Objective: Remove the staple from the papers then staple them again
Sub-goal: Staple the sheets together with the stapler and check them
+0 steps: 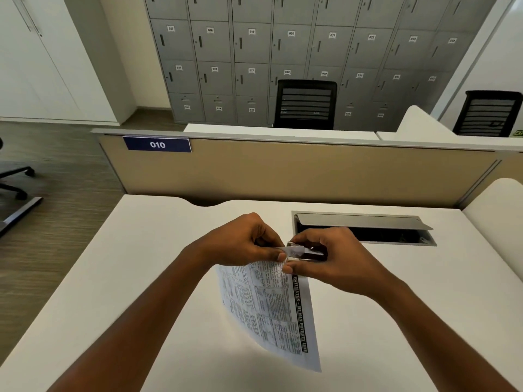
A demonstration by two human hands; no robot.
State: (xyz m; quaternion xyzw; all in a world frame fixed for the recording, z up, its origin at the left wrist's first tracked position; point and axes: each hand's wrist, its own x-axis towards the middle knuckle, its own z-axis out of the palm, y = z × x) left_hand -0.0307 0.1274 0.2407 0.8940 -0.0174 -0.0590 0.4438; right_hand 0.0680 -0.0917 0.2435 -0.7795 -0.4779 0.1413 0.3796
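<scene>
Printed white paper sheets (271, 306), thin and limp, hang in a curve above the smooth white desk (141, 278). The left hand (243, 241) pinches their top corner. The right hand (336, 261) clasps a small silver-and-black metal stapler (311, 253), its mouth at that corner. Whether the original staple is out cannot be told; the stage is probably prying or restapling.

The small metal stapler (310, 253) is mostly covered by the right hand (336, 258); print on the white printed papers (271, 306) is blurred, illegible.
</scene>
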